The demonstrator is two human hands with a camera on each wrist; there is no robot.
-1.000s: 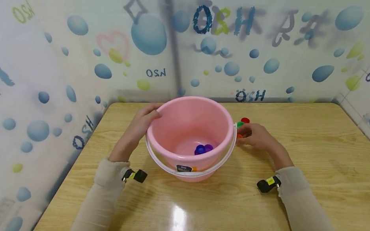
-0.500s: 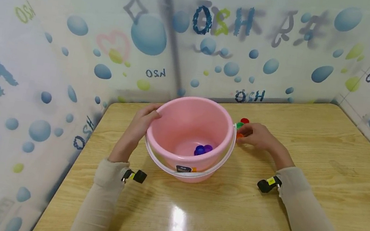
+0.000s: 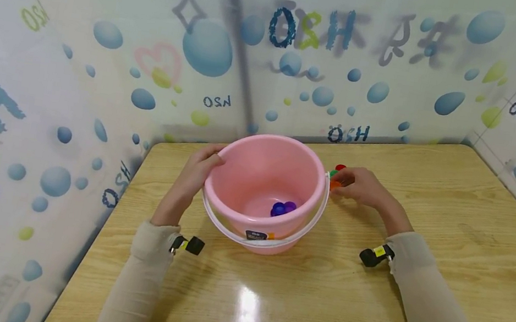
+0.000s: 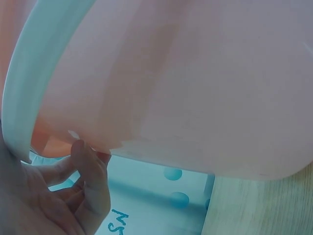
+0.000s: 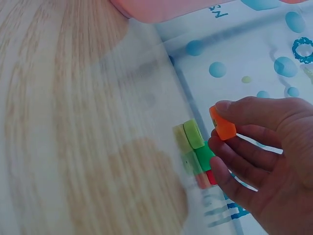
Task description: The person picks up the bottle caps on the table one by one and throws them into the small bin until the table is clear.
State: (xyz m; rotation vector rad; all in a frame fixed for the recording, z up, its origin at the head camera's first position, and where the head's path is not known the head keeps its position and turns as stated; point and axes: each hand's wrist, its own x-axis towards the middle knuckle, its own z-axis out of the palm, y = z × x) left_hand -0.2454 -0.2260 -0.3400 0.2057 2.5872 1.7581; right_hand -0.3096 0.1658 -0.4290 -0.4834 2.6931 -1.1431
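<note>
The bucket (image 3: 267, 168) is pink, its handle (image 3: 310, 225) white; the small pieces (image 5: 224, 125) are blue, purple, orange, lime, green and red. Yellowish wood grain runs across the counter (image 3: 316, 309); the whitish backdrop (image 3: 134, 14) has blue and green ovals, and the sleeves (image 3: 437, 304) are beige.

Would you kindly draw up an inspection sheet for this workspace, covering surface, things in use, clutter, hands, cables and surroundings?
Surface: wooden table, with a glare streak near the front.
Things in use: pink bucket with blue piece and purple piece inside; orange block; lime block, green block and red block in a row.
Clutter: nothing seen.
Hands: left hand grips the bucket's rim; right hand pinches the orange block.
Cables: nothing seen.
Surroundings: wall covering printed with drops and lettering.
</note>
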